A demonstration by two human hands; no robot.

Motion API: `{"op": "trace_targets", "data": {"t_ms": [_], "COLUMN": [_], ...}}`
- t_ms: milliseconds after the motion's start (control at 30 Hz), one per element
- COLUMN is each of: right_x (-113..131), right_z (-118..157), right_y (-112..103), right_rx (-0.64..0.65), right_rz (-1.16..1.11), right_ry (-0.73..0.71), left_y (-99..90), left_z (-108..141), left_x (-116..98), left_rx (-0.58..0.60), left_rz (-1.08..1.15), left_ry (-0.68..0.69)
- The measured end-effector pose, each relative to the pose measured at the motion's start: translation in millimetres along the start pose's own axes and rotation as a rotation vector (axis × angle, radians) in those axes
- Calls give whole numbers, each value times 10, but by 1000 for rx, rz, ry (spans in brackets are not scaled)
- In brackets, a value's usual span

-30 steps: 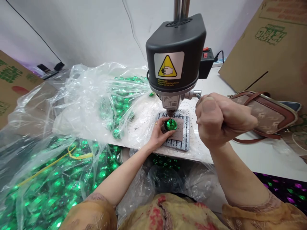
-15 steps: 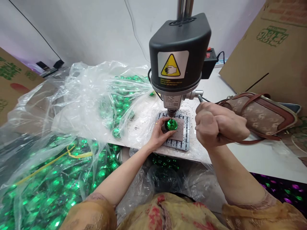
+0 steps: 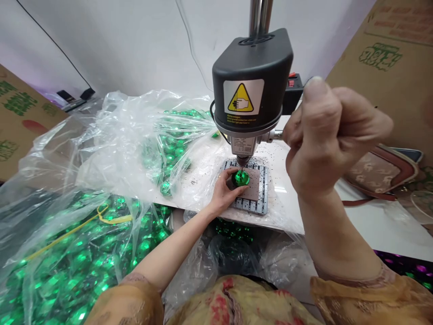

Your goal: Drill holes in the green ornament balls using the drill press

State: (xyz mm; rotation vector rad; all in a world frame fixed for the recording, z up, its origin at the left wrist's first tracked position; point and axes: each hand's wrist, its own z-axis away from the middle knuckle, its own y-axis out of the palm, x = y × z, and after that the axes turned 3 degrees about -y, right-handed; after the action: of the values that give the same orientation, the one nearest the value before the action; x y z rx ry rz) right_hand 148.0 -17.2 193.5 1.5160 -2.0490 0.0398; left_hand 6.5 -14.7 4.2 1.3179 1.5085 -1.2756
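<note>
A black drill press [image 3: 252, 85] stands in front of me, its chuck [image 3: 242, 160] directly above a shiny green faceted ornament [image 3: 242, 178]. My left hand [image 3: 226, 189] pinches this ornament from the left side, thumb in front and fingers behind, on a brown pad over the slotted metal base plate [image 3: 264, 194]. The thin bit comes down to the ornament's top; I cannot tell if it touches. My right hand [image 3: 333, 135] is closed in a fist at the drill press's feed handle [image 3: 278, 135], most of which the fist hides.
Clear plastic bags [image 3: 111, 135] of green ornaments [image 3: 171, 153] lie on the table and at lower left [image 3: 88, 266]. Dark shavings surround the base plate. A brown handbag [image 3: 375, 174] sits at right. Cardboard boxes [image 3: 382, 67] stand on both sides.
My right hand has risen with the feed handle, and the chuck appears slightly higher above the ornament. My left hand still holds the ornament in the same place.
</note>
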Motion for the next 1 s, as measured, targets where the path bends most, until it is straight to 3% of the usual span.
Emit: {"op": "trace_targets", "data": {"t_ms": [67, 133, 200, 300, 367, 400, 467, 567, 633, 700, 733, 867, 1000], "right_x": [19, 2, -28, -60, -69, -73, -81, -101, -115, -125, -127, -127, -114], "right_z": [-75, -101, -96, -74, -66, -65, -65, -71, -74, -75, -75, -70, -57], "right_y": [50, 53, 30, 2, 0, 1, 2, -9, -18, -21, -21, -18, -33], "right_rx": [1, 12, 30, 48, 40, 37, 31, 40, 48, 45, 39, 30, 64], "right_rz": [-50, -88, -99, -100, -105, -106, -104, -106, -112, -107, -105, -117, -123], "right_ry": [33, 26, 13, -10, -27, -33, -29, -37, -57, -65, -69, -75, -68], "left_y": [-45, -125, -225, -372, -449, -480, -531, -624, -735, -905, -1007, -1394, -1546], "left_z": [120, 308, 538, 853, 983, 1015, 1011, 812, 539, 177, -16, -636, -832], "left_x": [-67, -127, -155, -131, -98, -85, -74, -85, -87, -71, -56, 11, 45], "left_rx": [-64, -38, 118, 515, 731, 782, 763, 493, 226, 4, -45, 55, 112], "left_rz": [-120, -240, -355, -633, -869, -946, -937, -649, -575, -702, -823, -1357, -1641], "left_ry": [59, 182, 379, 722, 835, 850, 845, 748, 535, 285, 185, -52, -217]}}
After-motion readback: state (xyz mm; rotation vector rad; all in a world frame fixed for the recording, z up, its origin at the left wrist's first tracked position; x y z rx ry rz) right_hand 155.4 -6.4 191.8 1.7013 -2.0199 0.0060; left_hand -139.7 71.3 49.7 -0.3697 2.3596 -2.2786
